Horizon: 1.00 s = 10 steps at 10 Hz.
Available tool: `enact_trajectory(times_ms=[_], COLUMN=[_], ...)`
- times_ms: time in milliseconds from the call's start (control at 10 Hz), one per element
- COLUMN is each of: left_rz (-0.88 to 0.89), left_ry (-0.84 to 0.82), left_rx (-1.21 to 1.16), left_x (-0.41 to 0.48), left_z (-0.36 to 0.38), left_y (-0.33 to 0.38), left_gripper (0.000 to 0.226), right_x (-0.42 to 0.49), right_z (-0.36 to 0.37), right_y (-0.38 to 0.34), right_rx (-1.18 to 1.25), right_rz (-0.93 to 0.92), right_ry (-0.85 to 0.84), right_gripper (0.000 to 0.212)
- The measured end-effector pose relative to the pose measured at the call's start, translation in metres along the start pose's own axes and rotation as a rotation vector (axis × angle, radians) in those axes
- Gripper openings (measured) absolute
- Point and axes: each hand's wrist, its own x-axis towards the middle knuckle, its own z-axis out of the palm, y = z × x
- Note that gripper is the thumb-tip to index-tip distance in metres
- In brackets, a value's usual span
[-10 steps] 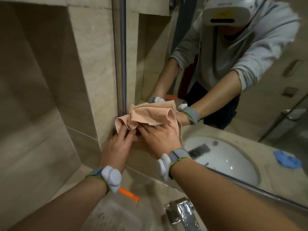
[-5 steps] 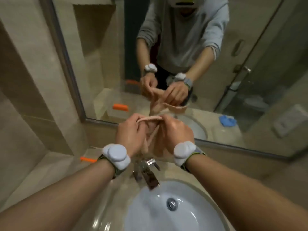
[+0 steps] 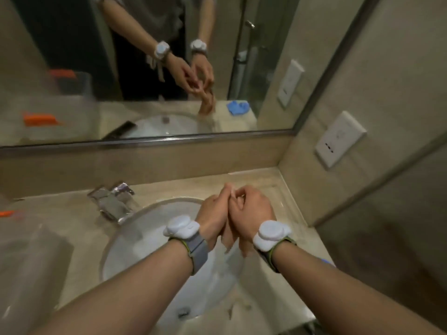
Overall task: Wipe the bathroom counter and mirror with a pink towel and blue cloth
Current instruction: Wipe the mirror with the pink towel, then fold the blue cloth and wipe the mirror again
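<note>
1. The mirror (image 3: 72, 68) runs along the back wall, its lower frame just above the surface's (image 3: 169, 187) backsplash, and reflects your forearms and both hands.
2. The white basin (image 3: 135, 240) is sunk into the middle of the surface, with the chrome faucet (image 3: 113, 201) at its back left rim.
3. Your left hand (image 3: 214, 218) and right hand (image 3: 251, 213) meet over the basin's back right rim, fingers curled shut around the pink towel (image 3: 228, 238), which hangs bunched between the palms.
4. The blue cloth (image 3: 327, 262) peeks out behind your right forearm near the surface's right edge; its reflection shows it crumpled there.
</note>
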Motion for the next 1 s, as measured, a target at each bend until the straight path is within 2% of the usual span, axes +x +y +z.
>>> enact_trajectory(times_ms=[100,200,400,500,600,700,800,900,1000], left_rz=[-0.100,-0.177,-0.450,-0.461,-0.369,-0.267,-0.072,0.046,0.018], left_ry=[-0.043,-0.030,-0.067,0.146,0.104,0.158,0.245,0.238,0.193], left_rx=[0.006,-0.023,-0.245,0.090,0.478,0.644,0.611,0.534,0.474], left_x=[0.004,0.004,0.006,0.012,0.019,0.023,0.023,0.024,0.025], left_z=[0.052,0.083,0.142,0.140,0.127,0.124,0.127,0.134,0.144], left_y=[-0.034,-0.068,-0.125,-0.151,-0.179,-0.183,-0.183,-0.178,-0.177], left_gripper=[0.056,0.044,0.026,0.032,0.033,0.038,0.035,0.021,0.014], right_x=[-0.024,-0.044,-0.068,-0.072,-0.071,-0.064,-0.054,-0.046,-0.042], right_z=[-0.006,-0.009,-0.022,-0.017,-0.012,-0.014,-0.015,-0.013,-0.013], right_y=[0.057,0.092,0.165,0.196,0.236,0.271,0.289,0.300,0.311], right_rx=[-0.115,-0.174,-0.190,-0.231,-0.297,-0.366,-0.355,-0.332,-0.375], right_rz=[0.040,0.109,0.216,0.277,0.444,0.545,0.558,0.529,0.514], right_ry=[-0.025,-0.119,-0.148,-0.261,-0.324,-0.348,-0.392,-0.431,-0.480], right_gripper=[0.029,0.031,0.024,0.025,0.025,0.024,0.026,0.036,0.029])
